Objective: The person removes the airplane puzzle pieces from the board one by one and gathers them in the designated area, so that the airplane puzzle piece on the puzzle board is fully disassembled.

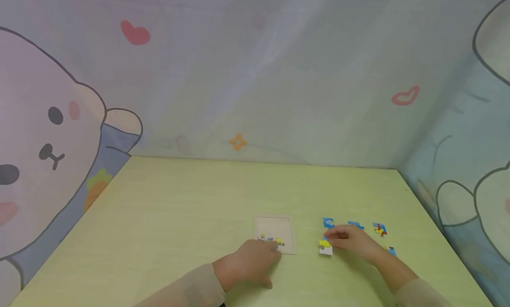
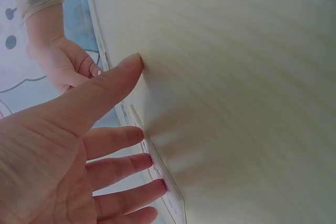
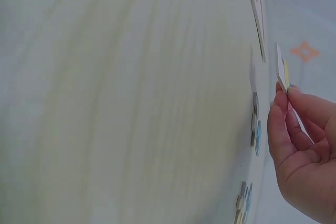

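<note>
A shallow, pale puzzle tray lies on the table, with a few joined jigsaw pieces along its near side. My left hand rests on the tray's near edge. In the left wrist view its fingers are extended, tips touching the tray's side, thumb held apart. To the right of the tray, my right hand pinches a yellow, white and blue jigsaw piece between thumb and fingers. The right wrist view shows that piece tilted up, clear of the table.
Several loose jigsaw pieces lie on the right: a blue one, another blue one partly behind the right hand, a red, yellow and blue one, and one beside the right forearm. A printed cloth hangs behind the table.
</note>
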Tool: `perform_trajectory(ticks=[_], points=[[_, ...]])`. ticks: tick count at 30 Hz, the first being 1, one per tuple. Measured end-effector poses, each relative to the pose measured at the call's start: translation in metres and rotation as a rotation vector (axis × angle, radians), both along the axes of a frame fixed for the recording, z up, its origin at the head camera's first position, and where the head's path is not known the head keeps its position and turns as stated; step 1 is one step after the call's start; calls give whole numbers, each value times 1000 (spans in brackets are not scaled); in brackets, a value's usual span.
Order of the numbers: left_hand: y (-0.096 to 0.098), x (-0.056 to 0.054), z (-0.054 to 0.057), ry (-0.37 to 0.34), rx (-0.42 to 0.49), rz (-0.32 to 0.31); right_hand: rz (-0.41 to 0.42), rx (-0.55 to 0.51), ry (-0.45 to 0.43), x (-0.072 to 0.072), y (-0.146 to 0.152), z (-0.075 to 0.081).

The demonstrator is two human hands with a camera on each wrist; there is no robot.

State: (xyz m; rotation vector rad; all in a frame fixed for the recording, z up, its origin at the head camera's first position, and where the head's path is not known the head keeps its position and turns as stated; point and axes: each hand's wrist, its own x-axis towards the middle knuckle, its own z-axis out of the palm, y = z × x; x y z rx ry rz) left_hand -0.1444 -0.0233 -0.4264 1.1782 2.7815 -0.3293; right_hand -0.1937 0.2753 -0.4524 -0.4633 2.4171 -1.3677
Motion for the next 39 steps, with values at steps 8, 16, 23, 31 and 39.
perform_trajectory(ticks=[8,16,23,31,39], points=[[0,0,0,1,-5,5,5,6,10,5,12,0],[0,2,1,12,-17,2,-12,46,5,9,25,-1],[1,1,1,-11,-16,12,-23,60,7,12,32,2],[1,2,3,-3,-13,-7,-46,83,31,16,45,0],[0,2,4,-4,-33,0,-74,80,-26,19,54,-2]])
